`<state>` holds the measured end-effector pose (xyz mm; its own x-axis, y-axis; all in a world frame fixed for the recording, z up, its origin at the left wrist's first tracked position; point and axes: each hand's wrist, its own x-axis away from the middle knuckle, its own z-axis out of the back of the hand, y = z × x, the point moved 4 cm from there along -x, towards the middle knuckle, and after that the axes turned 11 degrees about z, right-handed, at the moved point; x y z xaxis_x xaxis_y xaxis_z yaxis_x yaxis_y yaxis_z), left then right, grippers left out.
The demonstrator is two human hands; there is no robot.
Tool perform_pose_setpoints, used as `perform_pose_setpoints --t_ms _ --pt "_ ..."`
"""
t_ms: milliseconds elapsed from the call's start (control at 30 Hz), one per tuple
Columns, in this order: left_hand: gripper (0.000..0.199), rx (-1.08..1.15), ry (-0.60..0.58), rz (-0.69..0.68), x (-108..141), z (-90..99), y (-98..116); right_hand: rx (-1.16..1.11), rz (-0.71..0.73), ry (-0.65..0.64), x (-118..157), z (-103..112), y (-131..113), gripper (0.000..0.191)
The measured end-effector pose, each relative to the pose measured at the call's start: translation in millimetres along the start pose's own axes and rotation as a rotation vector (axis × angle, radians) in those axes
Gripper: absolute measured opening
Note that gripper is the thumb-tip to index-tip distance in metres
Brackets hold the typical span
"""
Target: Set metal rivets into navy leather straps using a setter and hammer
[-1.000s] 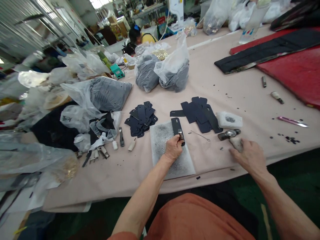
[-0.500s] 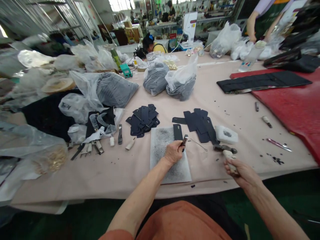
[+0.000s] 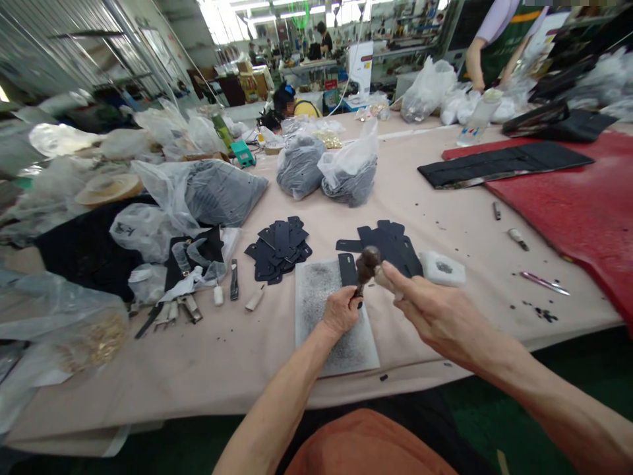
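My left hand [image 3: 342, 309] grips a metal punch upright over a dark strip [image 3: 347, 269] on the speckled white board [image 3: 316, 323]. My right hand [image 3: 430, 305] is closed round the pale handle of a hammer [image 3: 368, 260]. The dark hammer head is at the top of the punch and covers most of it, so whether they touch cannot be made out. Behind the board, to the left, lies a heap of dark pieces [image 3: 281, 247]. More dark pieces [image 3: 390, 244] lie to the right, beside a white block [image 3: 444, 268].
Loose tools [image 3: 234, 280] and plastic bags [image 3: 168, 227] lie at the left. Filled bags [image 3: 349, 175] stand farther back. At the right are a pen [image 3: 544, 284], small black scraps [image 3: 546, 314] and red sheeting [image 3: 568, 191]. A person's arms [image 3: 475, 63] show across the table.
My right hand has brought the hammer up and left, from beside the white block to over the punch. My left hand still holds the punch. The view has shifted slightly.
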<state>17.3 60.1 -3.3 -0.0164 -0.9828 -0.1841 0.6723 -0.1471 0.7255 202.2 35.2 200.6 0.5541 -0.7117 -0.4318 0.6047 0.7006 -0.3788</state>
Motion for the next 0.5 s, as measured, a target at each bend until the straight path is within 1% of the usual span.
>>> perform_pose_setpoints --t_ms 33,67,100,133,167,233,267,300,333,400,433,467,500 --pt "0.012 0.0 -0.001 0.003 0.2 0.1 -0.1 0.015 0.022 -0.068 -0.9 -1.8 1.7 0.056" --pt "0.011 0.001 0.0 0.007 0.3 0.1 -0.3 0.02 0.031 -0.097 -2.3 0.5 2.2 0.056" --pt "0.011 0.0 -0.002 0.012 0.3 0.0 -0.4 0.026 0.037 -0.076 -4.5 7.0 0.8 0.057" --pt "0.011 -0.001 -0.003 0.015 0.3 -0.3 -0.5 0.039 0.038 -0.008 -7.4 16.4 -2.6 0.058" --pt "0.011 -0.003 -0.007 0.018 0.3 -0.7 -0.6 0.069 0.03 0.092 -10.0 26.9 -7.2 0.059" --pt "0.012 -0.008 -0.011 0.025 0.2 -1.7 -0.9 0.154 -0.011 0.337 -11.5 43.3 -16.5 0.067" --pt "0.012 -0.009 -0.013 0.027 0.1 -2.1 -1.0 0.177 -0.009 0.405 -10.9 44.7 -20.1 0.071" --pt "0.012 -0.011 -0.015 0.027 0.1 -2.5 -1.1 0.177 0.019 0.406 -10.4 40.9 -22.0 0.072" --pt "0.012 -0.014 -0.013 0.026 0.1 -2.7 -1.0 0.155 0.067 0.334 -10.2 32.9 -22.0 0.071" --pt "0.011 -0.018 -0.016 0.018 0.3 -2.9 -0.6 0.09 0.158 0.074 -9.5 14.7 -16.5 0.063" --pt "0.01 -0.018 -0.016 0.015 0.3 -2.9 -0.4 0.067 0.165 -0.039 -8.9 10.2 -11.6 0.058" --pt "0.01 -0.016 -0.016 0.014 0.3 -2.9 -0.3 0.049 0.135 -0.093 -8.7 11.7 -6.2 0.056" --pt "0.01 -0.011 -0.015 0.014 0.2 -2.7 -0.2 0.01 0.08 -0.063 -9.1 19.1 -1.5 0.054"
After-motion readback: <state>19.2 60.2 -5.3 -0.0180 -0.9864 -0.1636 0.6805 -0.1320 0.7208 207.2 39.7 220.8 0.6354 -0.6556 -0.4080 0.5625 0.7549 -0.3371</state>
